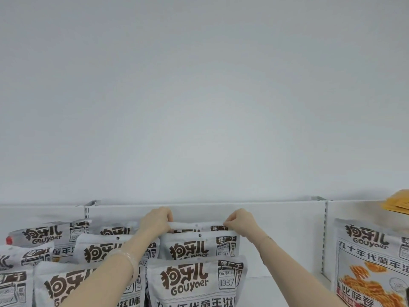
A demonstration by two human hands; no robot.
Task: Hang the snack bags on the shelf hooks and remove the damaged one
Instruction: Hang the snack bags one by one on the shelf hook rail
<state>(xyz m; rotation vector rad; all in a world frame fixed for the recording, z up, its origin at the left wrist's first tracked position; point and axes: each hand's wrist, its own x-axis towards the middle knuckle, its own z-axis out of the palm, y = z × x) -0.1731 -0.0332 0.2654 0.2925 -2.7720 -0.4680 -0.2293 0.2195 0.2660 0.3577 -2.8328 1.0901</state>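
Both my hands hold the top edge of a white snack bag [197,225] at the back of a row, close to the shelf's white back panel [276,218]. My left hand [156,221] pinches its left corner and my right hand [240,219] pinches its right corner. In front of it hang two more white bags with brown print, one [199,247] directly behind the other [197,282]. The hooks themselves are hidden behind the bags.
Several more white snack bags [73,262] fill the left side. A large bag [371,262] hangs at the right past a slotted upright [325,235]. Orange packets [398,202] lie on top at the far right. A plain white wall rises above.
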